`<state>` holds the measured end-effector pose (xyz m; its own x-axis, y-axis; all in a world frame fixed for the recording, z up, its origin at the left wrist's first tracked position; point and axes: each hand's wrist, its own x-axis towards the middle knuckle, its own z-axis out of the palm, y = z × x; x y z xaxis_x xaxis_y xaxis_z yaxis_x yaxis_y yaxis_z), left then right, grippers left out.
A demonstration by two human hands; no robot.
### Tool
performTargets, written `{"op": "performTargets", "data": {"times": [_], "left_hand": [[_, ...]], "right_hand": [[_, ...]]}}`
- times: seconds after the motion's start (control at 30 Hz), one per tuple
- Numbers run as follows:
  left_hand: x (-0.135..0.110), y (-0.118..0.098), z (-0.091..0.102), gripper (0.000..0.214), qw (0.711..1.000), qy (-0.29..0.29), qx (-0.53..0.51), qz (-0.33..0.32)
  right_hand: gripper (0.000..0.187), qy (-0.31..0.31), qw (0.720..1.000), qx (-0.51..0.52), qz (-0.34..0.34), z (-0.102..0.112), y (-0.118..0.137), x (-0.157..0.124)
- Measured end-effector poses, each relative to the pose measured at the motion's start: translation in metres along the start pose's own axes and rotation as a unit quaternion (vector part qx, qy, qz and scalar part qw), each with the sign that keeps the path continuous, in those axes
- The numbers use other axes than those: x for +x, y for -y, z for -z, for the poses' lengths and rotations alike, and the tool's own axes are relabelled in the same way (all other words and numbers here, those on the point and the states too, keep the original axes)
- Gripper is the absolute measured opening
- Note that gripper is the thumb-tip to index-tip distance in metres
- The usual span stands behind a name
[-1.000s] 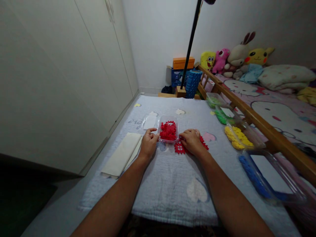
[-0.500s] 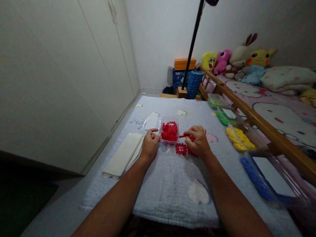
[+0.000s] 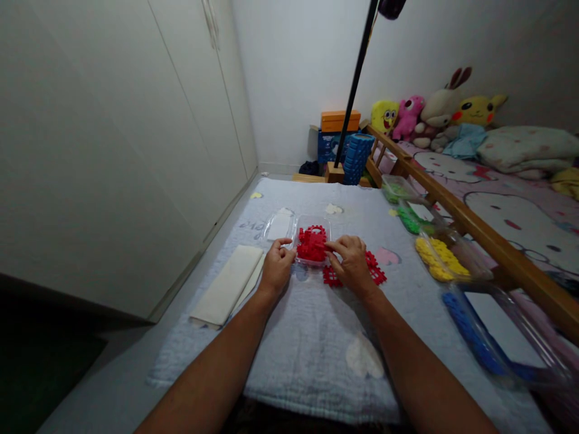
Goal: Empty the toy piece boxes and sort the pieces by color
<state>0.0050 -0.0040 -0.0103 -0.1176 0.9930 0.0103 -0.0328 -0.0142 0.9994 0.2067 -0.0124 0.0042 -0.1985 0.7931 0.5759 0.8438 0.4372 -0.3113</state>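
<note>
A clear plastic box (image 3: 330, 224) holds a heap of red interlocking plastic pieces (image 3: 311, 243). My left hand (image 3: 277, 265) grips the box at its near left side, thumb and fingers at the wall. At the right rim, my right hand (image 3: 349, 260) has thumb and forefinger bent together on a red piece among those in the box; the fingertips partly hide it. On the cloth by that hand lie red square lattice pieces (image 3: 376, 269), partly covered by the hand. Behind my left hand sits a clear lid (image 3: 279, 224) with a white label.
Folded cream cloth or paper (image 3: 226, 283) lies at the left. Along the wooden bed rail (image 3: 456, 211) stand clear boxes of green pieces (image 3: 409, 218), yellow pieces (image 3: 438, 258) and blue pieces (image 3: 473, 331). A black pole (image 3: 355, 90) rises beyond the table.
My right hand has moved left, from above the lattice pieces to the box's right rim, bringing a red piece there. More lattice pieces show behind it. My left hand stays at the box.
</note>
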Motion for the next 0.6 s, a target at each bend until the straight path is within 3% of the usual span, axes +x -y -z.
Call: {"op": "performTargets", "data": {"times": [0.2,0.37,0.6], "left_hand": [[0.000,0.000,0.001,0.033,1.000,0.003,0.000,0.001],[0.001,0.002,0.001,0.033,1.000,0.003,0.009,0.000],[0.001,0.001,0.001,0.033,1.000,0.002,0.008,0.005]], "right_hand": [[0.025,0.003,0.999,0.025,-0.041,-0.010,0.003,0.002],[0.025,0.000,0.997,0.056,-0.049,-0.002,-0.003,0.001],[0.047,0.076,0.990,0.111,-0.031,0.003,0.007,0.000]]}}
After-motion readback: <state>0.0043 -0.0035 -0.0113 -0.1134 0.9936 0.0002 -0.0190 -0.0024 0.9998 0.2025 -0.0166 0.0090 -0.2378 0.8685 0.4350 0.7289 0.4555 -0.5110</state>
